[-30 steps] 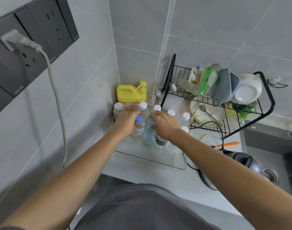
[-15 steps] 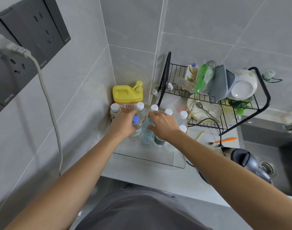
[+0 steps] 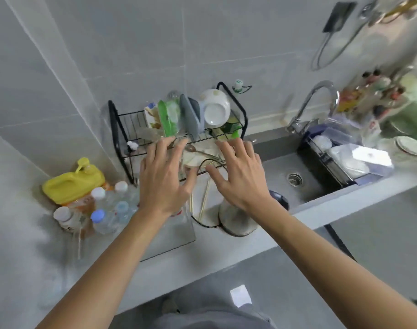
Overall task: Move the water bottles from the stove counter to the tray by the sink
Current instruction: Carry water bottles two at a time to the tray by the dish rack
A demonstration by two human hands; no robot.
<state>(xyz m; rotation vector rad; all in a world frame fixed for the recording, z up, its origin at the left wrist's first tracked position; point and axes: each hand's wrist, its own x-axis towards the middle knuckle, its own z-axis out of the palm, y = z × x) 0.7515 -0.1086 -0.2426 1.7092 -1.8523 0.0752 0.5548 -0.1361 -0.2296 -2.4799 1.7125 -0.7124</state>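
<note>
A: Grey tiled kitchen corner, a pale bench (image 3: pixel 226 248) along the wall with a sink (image 3: pixel 304 172) sunk into it. What's nearest?

B: Both arms reach out over the bench. The left hand (image 3: pixel 163 179) and right hand (image 3: pixel 236 173) are spread flat, fingers straight, holding nothing.

A: And the water bottles?

B: The water bottles (image 3: pixel 107 207) stand clustered on the clear tray (image 3: pixel 176 236) at the left, beside a yellow jug (image 3: pixel 72 184). I'd judge that batch delivered; whether more wait at the stove counter isn't visible.

A: Further back?

B: A black dish rack (image 3: pixel 122 138) with bowls, then the tap (image 3: pixel 321 96) and blurred jars in the far right corner.
</note>
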